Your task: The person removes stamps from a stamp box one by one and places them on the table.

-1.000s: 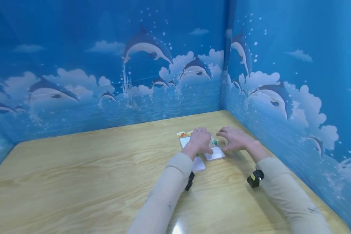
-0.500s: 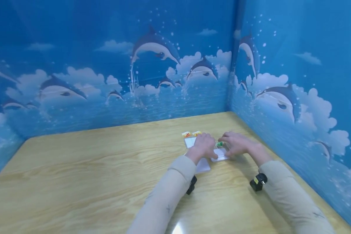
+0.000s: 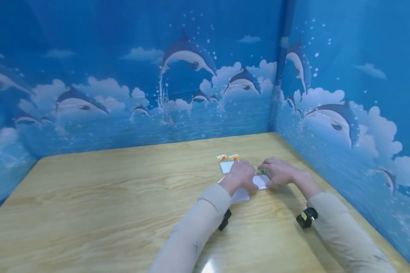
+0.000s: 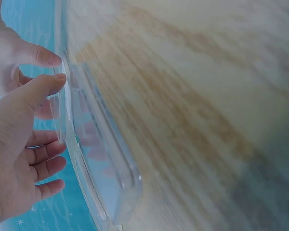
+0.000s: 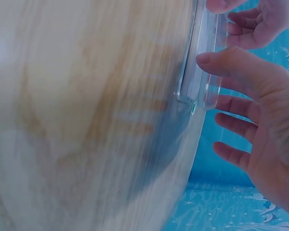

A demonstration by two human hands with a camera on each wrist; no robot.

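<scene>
A small clear plastic case (image 3: 260,181) with a white panel lies on the wooden table between my hands. My left hand (image 3: 241,175) pinches its left side; in the left wrist view the left thumb (image 4: 48,85) is at the clear edge, other fingers loosely bent. My right hand (image 3: 279,172) holds the right side, its thumb (image 5: 216,60) on the white part and fingertips behind a clear flap (image 5: 212,91). A green patch (image 3: 262,171) shows just behind the case. Another white panel (image 3: 240,195) lies under the left wrist, partly hidden.
Beyond the left hand lies another white panel (image 3: 226,166), with two small red-and-yellow picture cards (image 3: 222,157) at its far edge. Blue dolphin-print curtains (image 3: 157,94) stand along the table's back and right edges. The wooden table (image 3: 106,197) extends to the left.
The head view has turned slightly left, so everything sits further right. My hands have drawn a little closer together around the case, and less of the green patch shows.
</scene>
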